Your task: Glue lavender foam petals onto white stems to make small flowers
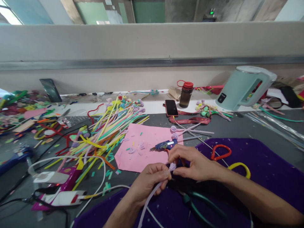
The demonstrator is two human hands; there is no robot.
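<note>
My left hand [154, 177] pinches a pale lilac fuzzy stem [148, 202] just below its flower head; the stem hangs down toward the bottom edge. At the top of that stem, my right hand [187, 162] has thumb and fingers closed on the small lilac flower head [172, 166]. Just behind the hands a blue glue gun [163, 145] lies on a pink sheet [135, 136] scattered with small clippings. Two finished lilac flowers [174, 129] rest at the sheet's right edge. Green-handled pliers [201, 205] lie below my right hand on dark purple cloth [256, 155].
Bundled coloured stems [111, 123] lie left of the sheet. A magenta power strip [68, 180] with white cables sits at lower left. Behind stand a phone [171, 108], a bottle [186, 95] and a mint kettle [242, 87]. Red-and-yellow-handled scissors [220, 152] lie right.
</note>
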